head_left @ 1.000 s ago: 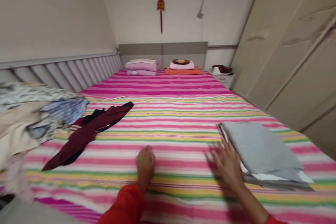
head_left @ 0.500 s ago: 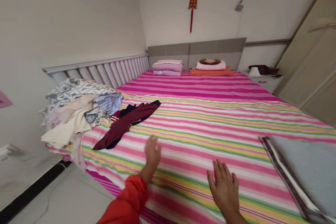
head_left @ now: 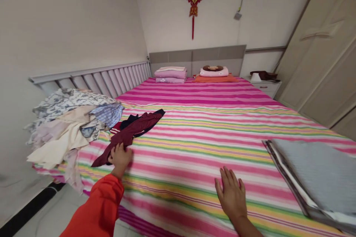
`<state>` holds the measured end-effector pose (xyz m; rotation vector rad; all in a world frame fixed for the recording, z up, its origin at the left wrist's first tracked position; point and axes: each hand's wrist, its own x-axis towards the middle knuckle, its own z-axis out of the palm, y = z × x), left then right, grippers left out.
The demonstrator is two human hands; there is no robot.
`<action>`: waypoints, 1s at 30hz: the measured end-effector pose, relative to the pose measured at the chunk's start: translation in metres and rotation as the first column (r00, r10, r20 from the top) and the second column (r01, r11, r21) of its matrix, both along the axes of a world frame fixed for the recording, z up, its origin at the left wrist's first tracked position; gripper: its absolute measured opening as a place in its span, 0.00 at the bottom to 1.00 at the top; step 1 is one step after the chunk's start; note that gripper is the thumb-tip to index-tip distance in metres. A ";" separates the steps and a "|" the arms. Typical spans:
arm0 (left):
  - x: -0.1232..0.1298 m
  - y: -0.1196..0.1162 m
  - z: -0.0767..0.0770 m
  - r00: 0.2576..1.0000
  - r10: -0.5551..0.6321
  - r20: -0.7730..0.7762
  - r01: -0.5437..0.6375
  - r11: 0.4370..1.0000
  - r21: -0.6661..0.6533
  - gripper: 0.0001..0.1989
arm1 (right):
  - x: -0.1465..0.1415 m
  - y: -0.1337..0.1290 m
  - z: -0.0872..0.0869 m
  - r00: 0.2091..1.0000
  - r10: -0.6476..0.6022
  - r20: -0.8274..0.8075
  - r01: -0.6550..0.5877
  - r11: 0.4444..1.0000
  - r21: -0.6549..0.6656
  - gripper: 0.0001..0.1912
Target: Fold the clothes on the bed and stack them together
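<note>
On the striped bedspread lies a maroon garment with dark navy parts, stretched diagonally. My left hand, in a red sleeve, is at the garment's near edge with its fingers apart and slightly bent over the cloth; no grip on it shows. My right hand rests palm down on the bedspread, fingers spread, holding nothing. To its right is a folded stack of grey, white and brown cloth.
A loose clothes pile covers the bed's left edge beside a white radiator. Folded lilac bedding and a pink pillow sit by the headboard. A nightstand and wardrobe stand right.
My left hand has moved left from the bare bedspread to the maroon garment. My right hand remains spread on the bed. The camera view has shifted slightly.
</note>
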<state>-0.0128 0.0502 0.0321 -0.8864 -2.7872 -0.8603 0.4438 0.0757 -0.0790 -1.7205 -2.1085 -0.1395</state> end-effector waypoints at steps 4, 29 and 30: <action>0.035 -0.002 0.013 0.994 -0.111 -0.026 0.113 0.990 0.086 0.26 | -0.001 0.000 0.001 1.000 0.002 -0.015 -0.002 1.000 -0.005 0.31; 0.258 -0.072 -0.078 0.811 -0.580 0.075 0.474 0.727 0.497 0.28 | 0.000 -0.074 0.005 0.686 0.139 -0.714 -0.261 0.963 -0.064 0.41; 0.251 -0.064 -0.077 0.837 -0.528 0.146 0.400 0.771 0.496 0.29 | -0.003 -0.071 0.013 0.680 0.121 -0.723 -0.264 0.961 -0.087 0.41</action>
